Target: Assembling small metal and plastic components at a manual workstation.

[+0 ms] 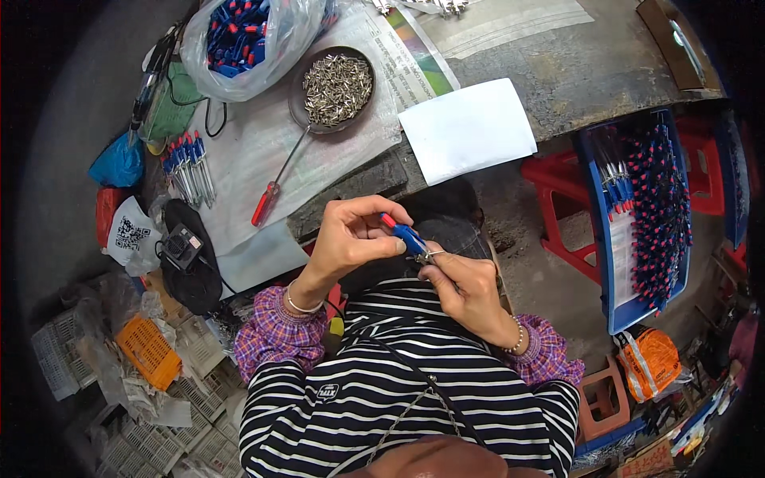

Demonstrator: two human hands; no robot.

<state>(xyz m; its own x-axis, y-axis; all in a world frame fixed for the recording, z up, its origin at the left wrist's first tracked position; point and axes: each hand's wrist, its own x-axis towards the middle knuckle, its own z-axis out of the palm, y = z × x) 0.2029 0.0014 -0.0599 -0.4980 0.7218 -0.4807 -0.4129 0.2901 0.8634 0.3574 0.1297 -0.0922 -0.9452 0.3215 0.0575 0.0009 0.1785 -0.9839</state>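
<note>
My left hand (351,239) pinches the blue body of a small hand tool with a red end (410,239) between thumb and fingers. My right hand (470,291) closes on its metal end, partly hidden by the fingers. The tool slants from upper left to lower right, above my lap. On the table ahead, a round dark dish (298,99) holds many small silver metal pins (339,88). Beside it lies a screwdriver with a red handle (267,203). A bundle of similar blue-and-red tools with silver shafts (189,171) rests at the table's left.
A clear plastic bag (199,60) full of blue-and-red parts stands at the far left. White paper (470,131) overhangs the table edge. On the right, a blue tray (621,315) of blue-and-red pieces sits by red stools (558,195). A small black device (183,247) lies left.
</note>
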